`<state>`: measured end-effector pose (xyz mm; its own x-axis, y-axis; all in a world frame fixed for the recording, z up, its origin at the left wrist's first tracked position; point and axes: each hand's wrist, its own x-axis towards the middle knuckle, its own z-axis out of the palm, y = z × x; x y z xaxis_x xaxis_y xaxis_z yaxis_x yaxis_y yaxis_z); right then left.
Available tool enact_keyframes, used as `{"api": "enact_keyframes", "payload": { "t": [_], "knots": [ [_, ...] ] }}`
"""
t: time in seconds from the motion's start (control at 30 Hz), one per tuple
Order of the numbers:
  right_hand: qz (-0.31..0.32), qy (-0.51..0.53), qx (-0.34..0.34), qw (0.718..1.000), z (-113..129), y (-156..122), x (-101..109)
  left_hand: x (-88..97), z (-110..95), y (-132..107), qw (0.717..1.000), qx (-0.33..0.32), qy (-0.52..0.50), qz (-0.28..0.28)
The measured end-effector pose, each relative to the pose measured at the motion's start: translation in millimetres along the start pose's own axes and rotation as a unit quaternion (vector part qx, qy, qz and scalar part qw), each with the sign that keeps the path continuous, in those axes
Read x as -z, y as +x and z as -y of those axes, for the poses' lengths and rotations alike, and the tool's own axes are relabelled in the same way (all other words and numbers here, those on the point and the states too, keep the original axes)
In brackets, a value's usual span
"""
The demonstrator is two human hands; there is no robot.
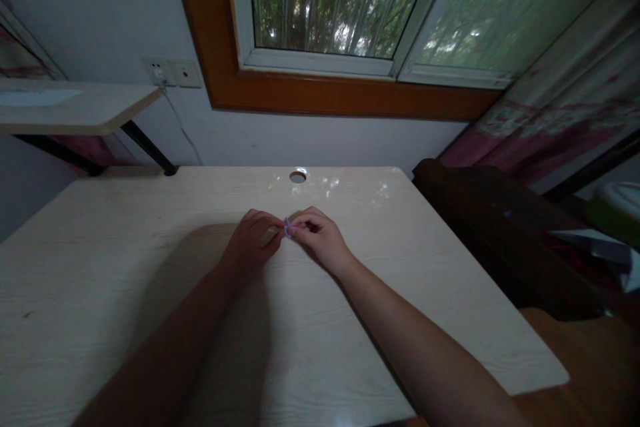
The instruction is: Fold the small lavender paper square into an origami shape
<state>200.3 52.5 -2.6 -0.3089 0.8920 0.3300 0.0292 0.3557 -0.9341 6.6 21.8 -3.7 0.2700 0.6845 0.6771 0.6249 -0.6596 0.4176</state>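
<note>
A small, thin, pale purple loop-like piece (287,228) is pinched between my two hands, over the far middle of the desk. It is too small for me to tell its kind. My left hand (254,238) grips its left side between thumb and fingertips. From the right, the thumb and index finger of my right hand (320,235) close on the same piece. The fingertips of both hands nearly meet there and hide part of it. Beneath them lies the light wood-grain desk top (210,313).
A round cable hole (298,177) is near the desk's back edge. At the left stands a raised shelf (75,110) on black legs. Wall sockets (171,72) with a cord are behind. Dark wooden furniture (480,213) and a curtain (555,107) flank the right side.
</note>
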Motion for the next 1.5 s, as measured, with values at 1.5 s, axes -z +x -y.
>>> {"api": "enact_keyframes", "payload": {
  "t": [1.5],
  "knots": [
    [0.007, -0.099, 0.079, 0.992, 2.7, -3.7, -2.4, 4.6, -8.9, 0.9, 0.995, -0.036, 0.084, 0.051]
  ]
}}
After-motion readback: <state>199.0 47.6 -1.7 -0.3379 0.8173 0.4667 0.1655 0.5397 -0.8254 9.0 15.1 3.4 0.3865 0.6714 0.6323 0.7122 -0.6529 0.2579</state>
